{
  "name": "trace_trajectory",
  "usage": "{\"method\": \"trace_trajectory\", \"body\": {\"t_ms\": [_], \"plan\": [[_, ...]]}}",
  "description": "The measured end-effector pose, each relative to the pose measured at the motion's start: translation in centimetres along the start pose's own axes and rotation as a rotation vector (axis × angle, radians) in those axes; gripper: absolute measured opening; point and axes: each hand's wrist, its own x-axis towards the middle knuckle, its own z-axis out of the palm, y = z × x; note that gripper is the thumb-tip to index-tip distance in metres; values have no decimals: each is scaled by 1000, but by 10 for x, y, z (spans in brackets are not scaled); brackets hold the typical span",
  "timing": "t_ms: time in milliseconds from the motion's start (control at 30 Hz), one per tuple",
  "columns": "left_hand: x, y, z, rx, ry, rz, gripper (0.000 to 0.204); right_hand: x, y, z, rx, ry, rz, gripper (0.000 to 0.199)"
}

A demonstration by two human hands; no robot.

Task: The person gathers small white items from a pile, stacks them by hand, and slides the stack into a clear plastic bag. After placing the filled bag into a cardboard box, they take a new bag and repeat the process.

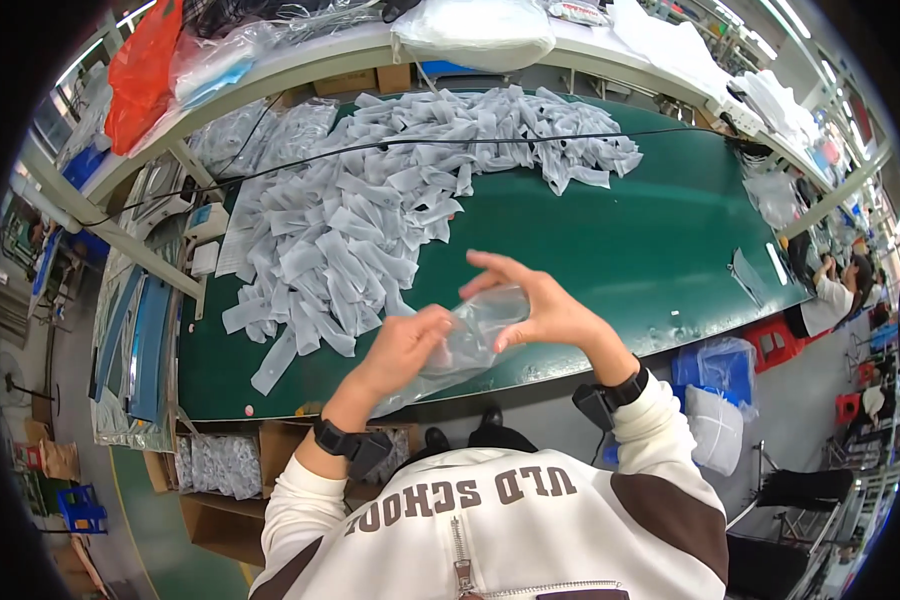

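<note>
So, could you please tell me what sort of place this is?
Probably a factory workshop: a long green worktable heaped with many small pale pieces, and open cardboard boxes below.

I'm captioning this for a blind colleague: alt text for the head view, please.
A person's left hand grips a clear plastic bag by the front edge of a green table while the open right hand touches the bag. A large heap of flat, pale pieces spreads over the table's left and far parts.
</note>
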Motion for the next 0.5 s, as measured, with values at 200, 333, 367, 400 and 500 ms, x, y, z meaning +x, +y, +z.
{"method": "trace_trajectory", "body": {"t_ms": [200, 333, 367, 400, 500], "plan": [[26, -16, -20, -104, 52, -142, 28, -32, 48, -13, 405, 33, 385, 33], [58, -55, -14, 98, 490, -143, 32, -33, 88, -31, 396, 174, 448, 25], [66, -51, -3, 95, 487, -142, 32, -38, 102, -38, 417, 270, 518, 27], [72, -38, 11, 76, 448, -149, 31, -42, 114, -48, 438, 369, 584, 31], [80, 8, 67, -114, 237, -304, 24, -53, 148, -57, 499, 421, 575, 33]]}}
